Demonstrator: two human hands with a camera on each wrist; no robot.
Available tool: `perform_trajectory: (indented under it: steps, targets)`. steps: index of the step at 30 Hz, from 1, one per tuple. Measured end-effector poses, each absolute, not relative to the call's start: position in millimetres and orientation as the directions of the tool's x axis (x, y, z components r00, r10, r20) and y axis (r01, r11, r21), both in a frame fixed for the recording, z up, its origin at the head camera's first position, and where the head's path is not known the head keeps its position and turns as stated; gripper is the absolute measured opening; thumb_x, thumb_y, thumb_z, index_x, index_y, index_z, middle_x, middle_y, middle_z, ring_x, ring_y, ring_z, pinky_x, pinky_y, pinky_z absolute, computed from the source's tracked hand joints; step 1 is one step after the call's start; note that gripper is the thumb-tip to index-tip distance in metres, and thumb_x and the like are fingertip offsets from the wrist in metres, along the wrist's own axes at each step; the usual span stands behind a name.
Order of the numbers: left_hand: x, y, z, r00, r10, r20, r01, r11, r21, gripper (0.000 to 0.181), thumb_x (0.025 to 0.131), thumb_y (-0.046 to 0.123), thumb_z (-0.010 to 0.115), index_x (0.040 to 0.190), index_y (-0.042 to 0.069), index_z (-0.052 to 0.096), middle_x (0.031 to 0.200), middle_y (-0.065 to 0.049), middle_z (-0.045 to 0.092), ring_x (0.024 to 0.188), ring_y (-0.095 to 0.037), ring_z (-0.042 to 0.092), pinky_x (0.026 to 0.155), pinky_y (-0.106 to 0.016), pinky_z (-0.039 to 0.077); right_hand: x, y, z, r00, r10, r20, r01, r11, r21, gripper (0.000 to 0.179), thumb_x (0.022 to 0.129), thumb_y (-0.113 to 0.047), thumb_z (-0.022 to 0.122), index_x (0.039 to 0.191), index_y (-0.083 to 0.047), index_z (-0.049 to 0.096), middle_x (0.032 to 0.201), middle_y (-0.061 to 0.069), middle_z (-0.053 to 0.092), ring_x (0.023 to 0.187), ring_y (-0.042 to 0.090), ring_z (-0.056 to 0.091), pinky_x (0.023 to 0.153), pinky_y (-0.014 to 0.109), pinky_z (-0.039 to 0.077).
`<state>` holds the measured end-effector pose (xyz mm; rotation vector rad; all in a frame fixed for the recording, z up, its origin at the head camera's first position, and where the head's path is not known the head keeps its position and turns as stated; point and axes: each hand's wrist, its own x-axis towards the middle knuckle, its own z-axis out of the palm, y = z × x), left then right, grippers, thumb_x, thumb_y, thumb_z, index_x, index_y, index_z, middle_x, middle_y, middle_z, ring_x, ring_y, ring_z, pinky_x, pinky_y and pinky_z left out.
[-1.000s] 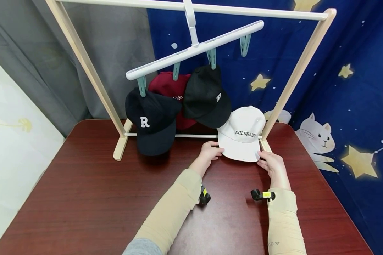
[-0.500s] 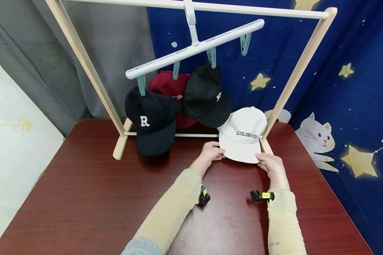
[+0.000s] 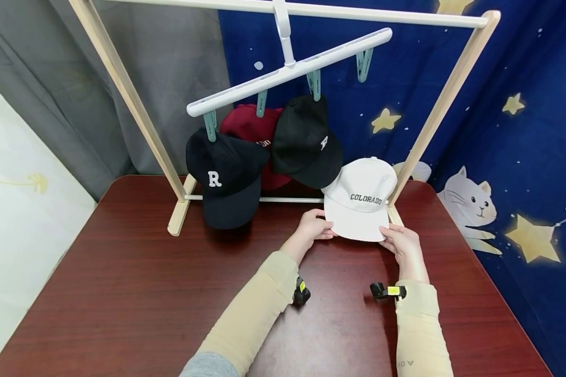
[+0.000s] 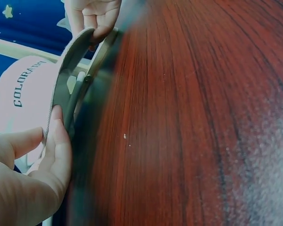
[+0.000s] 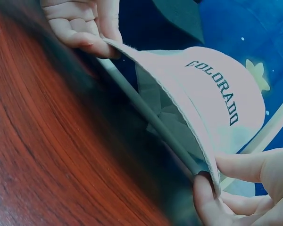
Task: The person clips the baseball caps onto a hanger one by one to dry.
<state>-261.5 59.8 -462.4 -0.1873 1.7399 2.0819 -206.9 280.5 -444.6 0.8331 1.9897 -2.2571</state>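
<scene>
A white baseball cap point(image 3: 358, 180) lettered COLORADO is at the right end of the rack's base, its brim toward me. My left hand point(image 3: 311, 228) pinches the brim's left edge between thumb and fingers. At the brim's right edge, my right hand point(image 3: 404, 246) pinches it the same way. Both wrist views show the brim point(image 5: 179, 108) held up off the table, with thumbs above and fingers beneath. Over the rack's low bar hang a navy cap point(image 3: 226, 178) with an R, a maroon cap point(image 3: 250, 125) partly hidden, and a black cap point(image 3: 306, 144), each at a teal clip.
A white hanger bar point(image 3: 290, 72) hangs tilted from the wooden rack point(image 3: 441, 102), its right end higher. Its rightmost teal clip point(image 3: 364, 65) holds nothing. The low white rod point(image 3: 290, 200) runs behind the hands, above the dark red table point(image 3: 137, 293).
The white cap has shifted very slightly to the right, both hands keeping their pinch on its brim. The other caps and the hanger look unmoved.
</scene>
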Motion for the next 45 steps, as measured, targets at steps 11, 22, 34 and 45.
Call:
perform_trajectory:
  steps: [11, 22, 34, 45]
  targets:
    - [-258.6, 60.0, -458.6, -0.910, 0.253, -0.328, -0.365, -0.114, 0.924, 0.033, 0.086, -0.011, 0.061, 0.117, -0.004, 0.052, 0.077, -0.019, 0.067, 0.057, -0.017, 0.065, 0.054, -0.024, 0.054, -202.6, 278.9, -443.0, -0.856, 0.386, -0.345, 0.297, -0.180, -0.938, 0.049, 0.089, 0.003, 0.063, 0.132, 0.013, 0.042, 0.072, -0.004, 0.064, 0.062, 0.003, 0.063, 0.059, 0.019, 0.053]
    - [-255.9, 59.9, -447.9, -0.916, 0.290, -0.278, -0.322, -0.115, 0.940, 0.032, 0.087, -0.011, 0.059, 0.117, -0.003, 0.054, 0.077, -0.016, 0.067, 0.056, -0.016, 0.064, 0.054, -0.023, 0.053, -194.7, 277.6, -428.4, -0.857, 0.430, -0.284, 0.256, -0.121, -0.959, 0.055, 0.090, 0.002, 0.062, 0.139, 0.012, 0.037, 0.075, -0.008, 0.063, 0.063, 0.001, 0.061, 0.059, 0.018, 0.052]
    - [-251.1, 61.8, -434.7, -0.921, 0.307, -0.240, -0.295, -0.144, 0.945, 0.033, 0.085, -0.013, 0.060, 0.116, -0.002, 0.055, 0.074, -0.012, 0.063, 0.055, -0.015, 0.063, 0.056, -0.026, 0.055, -188.4, 278.0, -411.6, -0.847, 0.459, -0.269, 0.178, -0.232, -0.956, 0.039, 0.085, 0.005, 0.067, 0.120, 0.005, 0.049, 0.076, -0.001, 0.064, 0.060, 0.006, 0.062, 0.055, 0.021, 0.052]
    - [-247.1, 65.1, -424.0, -0.920, 0.334, -0.205, -0.274, -0.175, 0.946, 0.032, 0.085, -0.013, 0.059, 0.115, -0.003, 0.056, 0.075, -0.012, 0.064, 0.058, -0.015, 0.064, 0.059, -0.027, 0.055, -182.8, 281.8, -395.7, -0.849, 0.465, -0.252, 0.129, -0.279, -0.951, 0.035, 0.083, 0.006, 0.069, 0.113, 0.001, 0.052, 0.076, -0.001, 0.064, 0.058, 0.008, 0.061, 0.052, 0.020, 0.051]
